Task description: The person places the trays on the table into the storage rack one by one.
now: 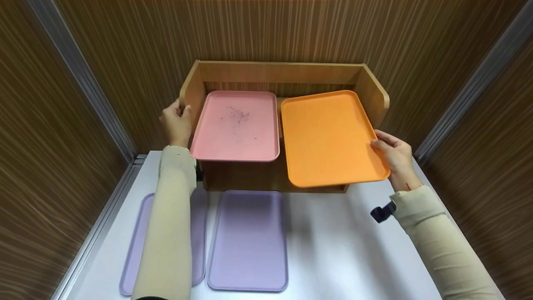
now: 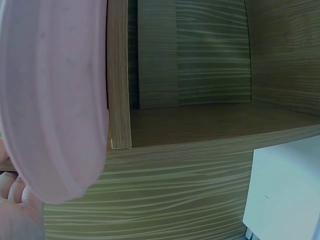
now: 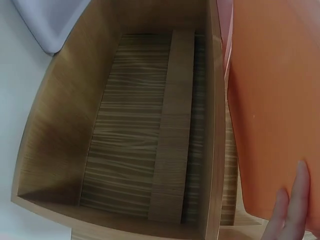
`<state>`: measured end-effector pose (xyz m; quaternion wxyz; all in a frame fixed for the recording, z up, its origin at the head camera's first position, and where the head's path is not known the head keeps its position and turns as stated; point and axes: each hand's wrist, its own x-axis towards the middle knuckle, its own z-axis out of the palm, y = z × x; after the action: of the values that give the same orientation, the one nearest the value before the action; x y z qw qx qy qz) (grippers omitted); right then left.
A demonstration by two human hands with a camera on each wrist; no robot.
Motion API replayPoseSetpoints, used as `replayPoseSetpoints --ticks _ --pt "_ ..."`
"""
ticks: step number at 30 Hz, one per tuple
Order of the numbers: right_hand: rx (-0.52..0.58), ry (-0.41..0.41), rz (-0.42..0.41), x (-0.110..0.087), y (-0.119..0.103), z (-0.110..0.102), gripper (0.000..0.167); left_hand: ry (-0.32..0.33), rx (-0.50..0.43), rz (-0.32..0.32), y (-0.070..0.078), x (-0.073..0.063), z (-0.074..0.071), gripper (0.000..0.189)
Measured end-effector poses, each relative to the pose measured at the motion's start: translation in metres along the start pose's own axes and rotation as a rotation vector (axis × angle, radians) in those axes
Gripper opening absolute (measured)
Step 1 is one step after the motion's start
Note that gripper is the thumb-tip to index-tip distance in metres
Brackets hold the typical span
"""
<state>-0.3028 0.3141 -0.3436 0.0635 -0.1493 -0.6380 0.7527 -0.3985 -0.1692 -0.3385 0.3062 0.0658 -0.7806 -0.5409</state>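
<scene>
My left hand (image 1: pixel 176 125) grips the left side panel of a small wooden shelf (image 1: pixel 283 73), with the thumb on the inner side. Beside it, a pink tray (image 1: pixel 237 133) with dark marks lies on the upper board, its near end jutting past the front. An orange tray (image 1: pixel 333 141) is turned at a slant over the right half of that board. Its right edge is pinched by my right hand (image 1: pixel 397 160), thumb on top. In the right wrist view, fingers (image 3: pixel 300 195) lie against the underside of the orange tray (image 3: pixel 275 100).
Two purple trays lie on the white table (image 1: pixel 333 250): one purple tray (image 1: pixel 250 241) in front of the shelf, another purple tray (image 1: pixel 139 250) partly hidden under my left sleeve. The shelf's lower compartment (image 3: pixel 135 125) opens toward me. Wood-patterned walls (image 1: pixel 291 29) enclose the table.
</scene>
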Motion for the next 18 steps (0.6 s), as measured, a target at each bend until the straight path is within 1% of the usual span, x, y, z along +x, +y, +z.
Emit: replayPoseSetpoints --ticks 3,8,11,15,18 --pt "0.023 0.005 -0.015 0.009 -0.004 0.008 0.046 -0.006 0.008 0.005 0.001 0.000 0.000 0.028" --pt "0.016 0.005 -0.022 0.019 -0.010 0.017 0.047 -0.027 -0.011 -0.016 0.003 -0.001 0.000 0.030" --pt "0.008 0.012 -0.025 0.024 -0.011 0.022 0.048 -0.014 0.012 -0.004 0.004 -0.001 0.001 0.026" --pt "-0.012 0.023 -0.004 0.029 -0.013 0.026 0.049 -0.003 0.035 0.010 0.005 -0.002 0.001 0.024" --pt "-0.033 0.032 0.010 0.032 -0.013 0.027 0.048 -0.012 0.018 0.001 0.006 -0.002 -0.001 0.026"
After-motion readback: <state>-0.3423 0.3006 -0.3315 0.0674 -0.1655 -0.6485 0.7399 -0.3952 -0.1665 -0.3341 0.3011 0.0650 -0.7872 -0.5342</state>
